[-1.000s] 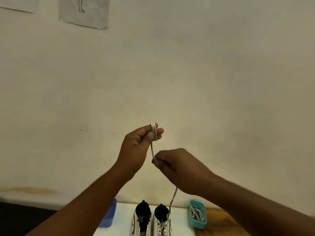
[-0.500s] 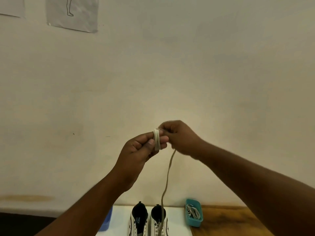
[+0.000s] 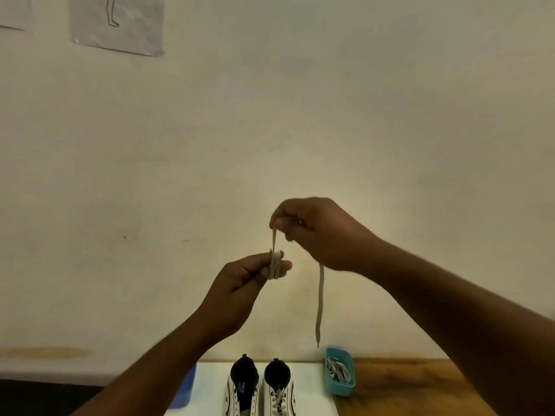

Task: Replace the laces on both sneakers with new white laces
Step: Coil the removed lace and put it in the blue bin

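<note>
Lace (image 3: 320, 298): light, limp, flat; coil wound round left hand (image 3: 240, 283) fingers (image 3: 277, 265), right hand (image 3: 315, 232) pinching the strand. Best held near coil; loose tail dangles.

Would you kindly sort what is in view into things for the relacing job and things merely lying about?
For the job: lace held by left hand and right hand; two sneakers; teal tray of laces.

Lying about: blue container; wall drawing.
</note>
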A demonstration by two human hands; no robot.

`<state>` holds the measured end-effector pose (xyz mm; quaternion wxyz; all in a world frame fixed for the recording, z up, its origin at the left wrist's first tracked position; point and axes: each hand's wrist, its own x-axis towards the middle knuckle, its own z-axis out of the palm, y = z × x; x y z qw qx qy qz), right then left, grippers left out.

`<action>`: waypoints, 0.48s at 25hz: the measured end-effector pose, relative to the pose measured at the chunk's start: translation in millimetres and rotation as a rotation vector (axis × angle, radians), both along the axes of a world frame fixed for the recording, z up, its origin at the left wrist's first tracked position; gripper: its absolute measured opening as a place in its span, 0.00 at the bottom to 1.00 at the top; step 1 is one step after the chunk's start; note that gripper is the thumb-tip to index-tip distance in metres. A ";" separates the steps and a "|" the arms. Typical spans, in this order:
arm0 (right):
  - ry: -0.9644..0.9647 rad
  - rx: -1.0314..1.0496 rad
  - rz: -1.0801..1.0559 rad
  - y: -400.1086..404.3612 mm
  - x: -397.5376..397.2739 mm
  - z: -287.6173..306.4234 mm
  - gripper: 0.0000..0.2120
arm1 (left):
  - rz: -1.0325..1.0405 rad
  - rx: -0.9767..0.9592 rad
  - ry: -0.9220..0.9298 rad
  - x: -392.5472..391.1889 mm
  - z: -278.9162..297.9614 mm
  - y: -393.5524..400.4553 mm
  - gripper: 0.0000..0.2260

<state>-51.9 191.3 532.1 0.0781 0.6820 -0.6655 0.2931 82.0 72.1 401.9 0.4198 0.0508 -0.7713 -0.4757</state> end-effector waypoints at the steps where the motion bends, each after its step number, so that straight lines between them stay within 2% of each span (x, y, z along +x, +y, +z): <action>1: -0.070 0.017 -0.015 -10.4 -7.4 4.3 0.08 | -0.046 0.021 -0.003 -0.8 1.8 6.1 0.15; 3: -0.207 0.056 -0.052 -30.4 -20.5 -2.1 0.08 | -0.097 0.091 0.018 -1.5 9.4 15.6 0.16; 6: -0.224 0.063 -0.091 -40.0 -31.0 -33.6 0.08 | -0.089 0.211 0.114 1.4 23.0 20.0 0.17; 9: -0.082 0.173 -0.067 -20.3 -19.0 -74.5 0.09 | -0.013 0.289 0.207 4.3 31.7 11.5 0.17; 12: 0.117 0.273 0.025 10.5 14.2 -95.2 0.11 | 0.106 0.232 0.193 5.3 32.3 0.1 0.17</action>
